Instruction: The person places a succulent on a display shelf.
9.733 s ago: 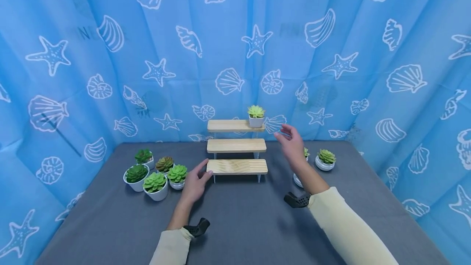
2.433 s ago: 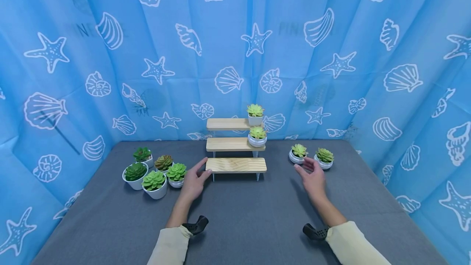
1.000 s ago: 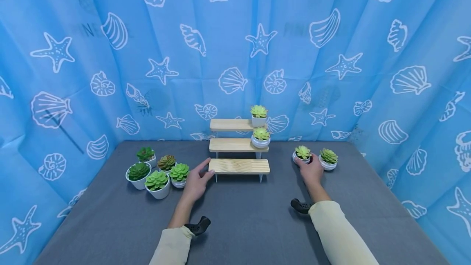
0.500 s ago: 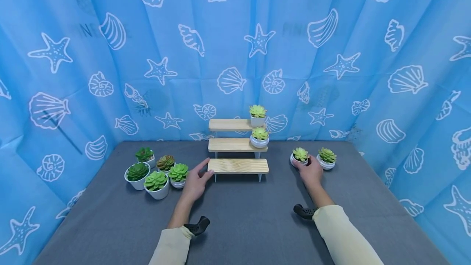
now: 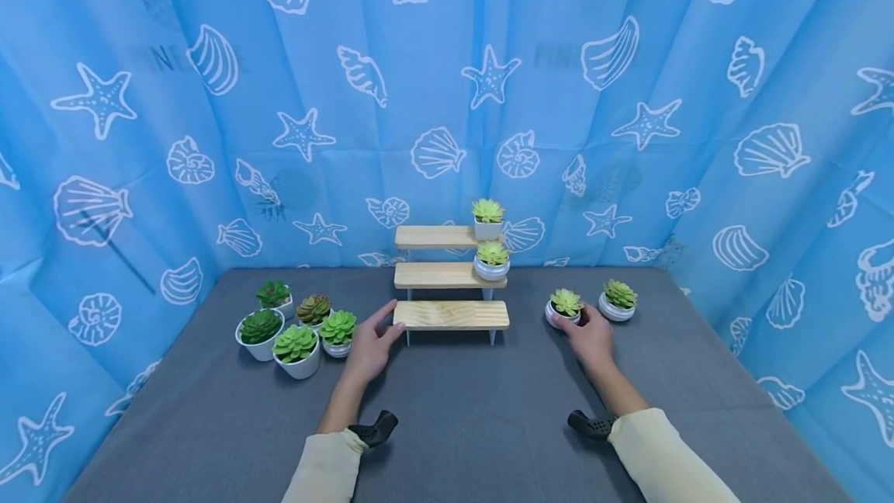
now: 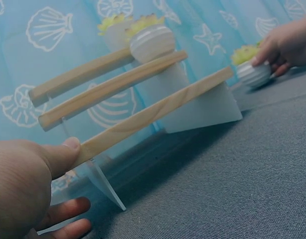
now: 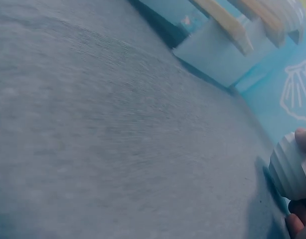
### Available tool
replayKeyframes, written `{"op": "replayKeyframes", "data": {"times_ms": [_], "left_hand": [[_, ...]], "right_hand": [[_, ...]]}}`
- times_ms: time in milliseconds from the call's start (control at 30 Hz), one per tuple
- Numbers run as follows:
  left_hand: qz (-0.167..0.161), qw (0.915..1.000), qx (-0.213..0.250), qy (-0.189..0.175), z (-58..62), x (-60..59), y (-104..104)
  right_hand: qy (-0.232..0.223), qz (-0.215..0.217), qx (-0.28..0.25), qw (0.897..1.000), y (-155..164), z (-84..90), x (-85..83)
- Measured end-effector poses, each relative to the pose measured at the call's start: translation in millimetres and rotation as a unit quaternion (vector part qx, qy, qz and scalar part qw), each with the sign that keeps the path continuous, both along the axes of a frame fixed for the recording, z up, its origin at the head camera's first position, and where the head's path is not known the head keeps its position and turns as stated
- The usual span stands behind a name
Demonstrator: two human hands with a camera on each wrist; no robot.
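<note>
My left hand (image 5: 370, 348) pinches the left end of the lowest step of a three-tier wooden display stand (image 5: 450, 315), thumb at the front edge and index finger at the back corner. In the left wrist view the other fingers (image 6: 68, 211) hang below the board. My right hand (image 5: 592, 338) grips a small potted succulent (image 5: 564, 305) by its white ribbed pot, right of the stand. The right wrist view shows that pot (image 7: 290, 169) between thumb and fingers, close over the cloth. One succulent (image 5: 488, 217) stands on the top step's right end, another (image 5: 492, 258) on the middle step's.
Right of my right hand stands another potted succulent (image 5: 618, 300). Several potted succulents cluster on the left, including a bright green one (image 5: 296, 352) beside my left hand. A grey cloth (image 5: 482, 425) covers the table; a blue shell-print curtain (image 5: 433, 60) hangs behind.
A succulent has come onto the middle step since the earliest frame. My right hand then took hold of another pot and has shifted it slightly left and nearer. My left hand stays put.
</note>
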State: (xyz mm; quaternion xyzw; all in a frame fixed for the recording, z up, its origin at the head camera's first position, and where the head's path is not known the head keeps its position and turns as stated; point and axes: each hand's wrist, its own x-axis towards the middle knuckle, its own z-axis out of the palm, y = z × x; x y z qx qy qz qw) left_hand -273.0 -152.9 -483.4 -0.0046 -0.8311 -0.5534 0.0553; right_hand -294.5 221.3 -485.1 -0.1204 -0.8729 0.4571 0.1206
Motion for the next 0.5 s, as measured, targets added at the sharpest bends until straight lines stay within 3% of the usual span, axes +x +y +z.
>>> {"op": "replayKeyframes", "data": {"times_ms": [500], "left_hand": [[-0.001,1.0000,0.001,0.005,0.0,0.2,-1]], "right_hand": [[-0.011,0.045,-0.031,0.998,-18,12.4,31.1]]}}
